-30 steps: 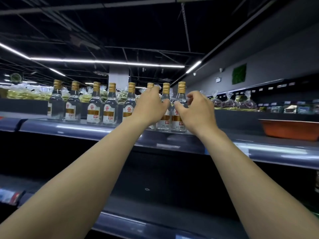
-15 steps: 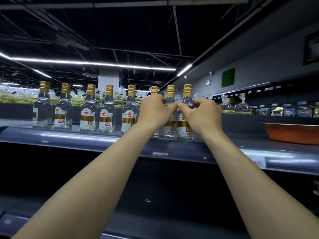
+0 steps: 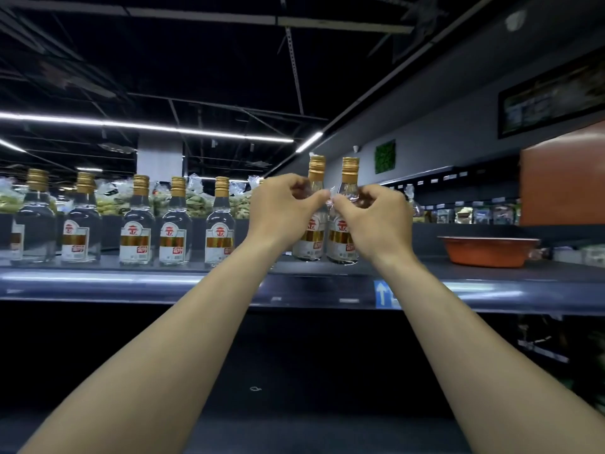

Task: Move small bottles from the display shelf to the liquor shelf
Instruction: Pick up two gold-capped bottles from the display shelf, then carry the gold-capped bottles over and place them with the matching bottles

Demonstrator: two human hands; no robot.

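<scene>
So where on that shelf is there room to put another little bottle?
The widest bare patch on the shelf lies between the right-hand held bottle and the orange basin. Left of the hands, the standing bottles are crowded, with only narrow gaps.

Sixth bottle (image 3: 262, 182) hidden behind left hand (image 3: 281, 211) except cap tip; far-left bottle (image 3: 13, 224) cut by frame edge; labels too blurred to read; grip on bottle pair (image 3: 324, 234) unclear.
</scene>
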